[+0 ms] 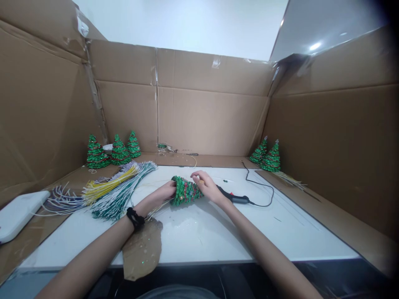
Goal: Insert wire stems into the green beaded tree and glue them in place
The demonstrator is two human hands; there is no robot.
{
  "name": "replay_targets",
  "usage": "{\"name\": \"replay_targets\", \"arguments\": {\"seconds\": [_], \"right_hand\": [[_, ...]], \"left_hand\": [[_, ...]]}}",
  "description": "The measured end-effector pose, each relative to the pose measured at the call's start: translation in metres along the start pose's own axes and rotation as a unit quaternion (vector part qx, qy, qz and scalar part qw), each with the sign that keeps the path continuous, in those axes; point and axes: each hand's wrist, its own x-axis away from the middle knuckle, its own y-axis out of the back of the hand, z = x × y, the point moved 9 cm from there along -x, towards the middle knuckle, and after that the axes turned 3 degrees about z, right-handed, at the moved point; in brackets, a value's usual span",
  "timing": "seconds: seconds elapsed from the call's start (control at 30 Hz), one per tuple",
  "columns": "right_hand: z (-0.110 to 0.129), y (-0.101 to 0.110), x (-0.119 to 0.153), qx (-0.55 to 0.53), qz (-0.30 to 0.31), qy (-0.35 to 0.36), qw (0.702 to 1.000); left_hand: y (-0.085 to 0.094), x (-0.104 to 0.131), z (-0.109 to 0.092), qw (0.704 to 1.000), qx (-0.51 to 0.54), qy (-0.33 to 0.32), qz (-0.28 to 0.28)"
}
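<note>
A small green tree [186, 192] with red trim lies on its side above the white board [193, 241], its wide base toward the left. My left hand [166, 192] is closed at that base, its fingertips partly hidden inside or behind it. My right hand [205, 186] is at the narrow tip, thumb and fingers curled together around something small and orange-yellow that I cannot make out clearly. Just right of this hand lies a black corded tool [238, 199] with a red switch, partly hidden behind the hand.
Bundles of yellow [107, 185] and green-white wires [121, 197] lie left. Finished-looking trees stand back left [95, 153] and back right [271, 158]. A white device [21, 214] sits far left, a cardboard scrap [143, 251] at the front edge. Cardboard walls [212, 120] surround the board.
</note>
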Motion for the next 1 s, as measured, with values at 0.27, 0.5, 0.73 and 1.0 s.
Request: {"name": "replay_targets", "arguments": {"seconds": [0.27,0.5,0.73,1.0], "right_hand": [[0.003,-0.017,0.006,-0.013,0.124,-0.029,0.992],[-0.006,-0.016,0.014,-0.039,0.163,-0.055,0.984],[-0.002,-0.017,0.015,-0.041,0.187,-0.046,0.98],[-0.006,-0.022,0.012,-0.041,0.177,-0.049,0.982]], "left_hand": [[0.002,0.001,-0.006,0.993,-0.099,-0.067,0.021],[-0.003,0.003,-0.006,0.992,-0.099,-0.063,0.039],[0.002,-0.004,0.006,0.994,-0.073,-0.058,0.051],[-0.001,-0.004,0.008,0.997,-0.032,-0.039,0.055]]}}
